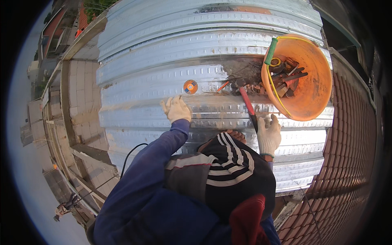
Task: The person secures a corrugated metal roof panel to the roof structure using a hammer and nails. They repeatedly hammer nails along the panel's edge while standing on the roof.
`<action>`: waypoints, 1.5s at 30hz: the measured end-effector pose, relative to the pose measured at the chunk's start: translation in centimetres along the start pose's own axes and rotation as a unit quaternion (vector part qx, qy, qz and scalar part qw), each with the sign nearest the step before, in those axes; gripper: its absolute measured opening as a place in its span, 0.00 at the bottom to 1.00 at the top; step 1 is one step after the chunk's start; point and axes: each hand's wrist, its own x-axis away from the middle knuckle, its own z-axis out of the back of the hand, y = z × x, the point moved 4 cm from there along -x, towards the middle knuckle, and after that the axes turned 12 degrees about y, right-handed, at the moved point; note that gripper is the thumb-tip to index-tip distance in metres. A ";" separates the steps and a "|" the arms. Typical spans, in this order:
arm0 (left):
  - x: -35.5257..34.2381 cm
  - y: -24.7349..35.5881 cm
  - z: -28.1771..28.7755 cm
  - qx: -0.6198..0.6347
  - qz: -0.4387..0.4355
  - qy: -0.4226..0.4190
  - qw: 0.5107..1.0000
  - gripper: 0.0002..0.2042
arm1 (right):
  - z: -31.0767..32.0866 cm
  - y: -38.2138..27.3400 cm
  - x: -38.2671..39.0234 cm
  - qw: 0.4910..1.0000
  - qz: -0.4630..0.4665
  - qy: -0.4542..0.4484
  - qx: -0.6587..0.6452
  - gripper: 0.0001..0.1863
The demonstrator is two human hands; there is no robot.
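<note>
My left hand point(176, 109), in a cream glove, rests on the silver corrugated metal sheet point(147, 49) with its fingers apart, just below a small orange-and-blue disc point(190, 87). My right hand point(268, 132), also gloved, is open beside the black grip end of a long red-handled tool point(247, 101), whose dark head lies among small dark pieces and debris. A slim orange item point(223, 86) lies near that head. An orange bucket point(316, 92) with a yellow handle and green grip sits at the right, holding several tools. My bare toes point(237, 134) show below the tool.
A black cable point(130, 153) runs at the lower left. Beyond the sheet's left edge are concrete beams point(67, 102) and pale lower surfaces. A tiled roof point(343, 134) slopes along the right. Rooftops and greenery show at the upper left.
</note>
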 end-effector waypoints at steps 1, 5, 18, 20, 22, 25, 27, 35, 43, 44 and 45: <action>0.2 0.0 -0.4 -0.008 -0.010 0.000 1.000 0.14 | -0.6 -1.5 0.7 0.993 0.076 -0.042 0.084 0.34; 0.1 0.4 -0.1 0.005 0.010 -0.002 1.000 0.13 | -4.5 -3.0 1.5 0.954 0.128 -0.153 0.222 0.28; 0.2 0.1 -0.9 0.004 0.048 -0.003 0.999 0.16 | -3.3 -5.8 0.6 0.917 0.282 -0.238 0.149 0.24; 0.0 0.5 -0.6 -0.002 0.050 -0.009 0.999 0.16 | -4.5 -9.1 1.7 0.918 0.280 -0.263 0.100 0.24; 0.1 0.3 -0.8 -0.003 0.050 -0.007 0.999 0.16 | -5.9 -9.9 1.2 0.922 0.316 -0.224 0.029 0.22; 0.1 -0.6 -0.9 0.001 0.045 0.009 0.999 0.15 | -5.8 -11.8 -0.5 0.931 0.317 -0.179 0.012 0.20; -0.2 -0.1 0.0 0.014 0.038 0.012 0.999 0.15 | -5.2 -10.2 -3.3 0.921 0.356 -0.116 0.106 0.19; 0.5 0.3 -1.3 -0.016 0.010 -0.009 1.000 0.16 | -8.2 0.2 -7.4 0.911 0.394 -0.040 0.111 0.27; -0.5 -0.2 -0.9 -0.002 -0.003 -0.016 1.000 0.18 | -7.8 -1.1 -7.7 0.909 0.399 -0.066 0.101 0.26; -0.9 0.1 -1.0 -0.026 0.014 -0.041 0.999 0.18 | -7.9 -1.1 -7.7 0.909 0.399 -0.069 0.101 0.26; -1.2 0.3 -1.1 -0.051 0.032 -0.065 0.996 0.17 | -8.0 -1.2 -7.5 0.908 0.400 -0.072 0.102 0.26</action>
